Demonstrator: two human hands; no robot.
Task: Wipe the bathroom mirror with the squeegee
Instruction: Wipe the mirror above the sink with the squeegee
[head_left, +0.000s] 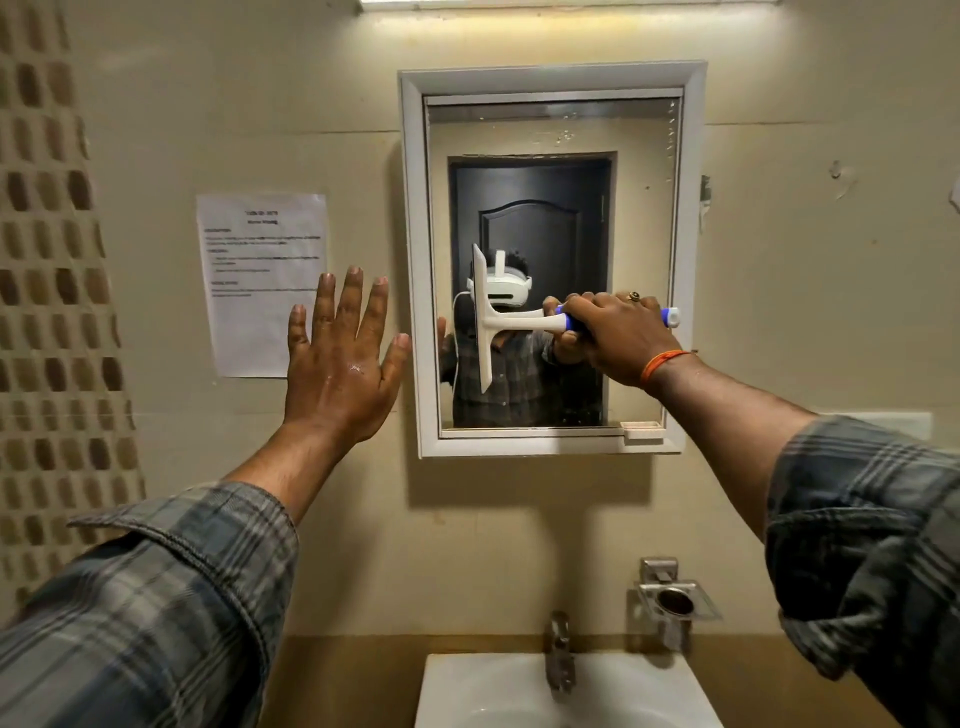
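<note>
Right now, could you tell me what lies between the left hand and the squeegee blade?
In the head view, only the mirror's white frame and some glass separate the left hand from the squeegee.

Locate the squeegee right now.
In the head view the squeegee is centre frame against the mirror, blade upright in the lower left part of the glass, its handle gripped by the right hand.

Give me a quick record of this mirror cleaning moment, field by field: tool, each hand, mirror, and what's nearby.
tool: squeegee, blade upright on the glass, handle pointing right
right hand: grip closed round the blue handle
left hand: fingers spread, raised by the wall left of the frame, holding nothing
mirror: white frame, droplets near the top
nearby: paper notice on the wall at left; tap and sink below
</note>
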